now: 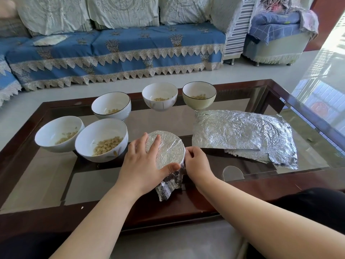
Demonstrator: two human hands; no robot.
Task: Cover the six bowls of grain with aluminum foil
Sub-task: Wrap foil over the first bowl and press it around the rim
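A bowl wrapped in crinkled aluminum foil (169, 148) stands near the front of the glass table. My left hand (143, 163) lies flat on its foil top, fingers spread. My right hand (196, 161) pinches the foil against the bowl's right rim. A loose foil corner (166, 189) hangs down at the front. Several uncovered white bowls hold grain: one at front left (101, 140), one farther left (58, 133), one behind (111, 105), and two at the back (159, 96) (199, 95). A stack of foil sheets (242, 133) lies to the right.
The glass table top has a dark wooden frame (168, 208). A blue-covered sofa (115, 53) stands beyond the table, with an armchair (276, 40) at the back right. My dark-clothed knees sit at the bottom edge.
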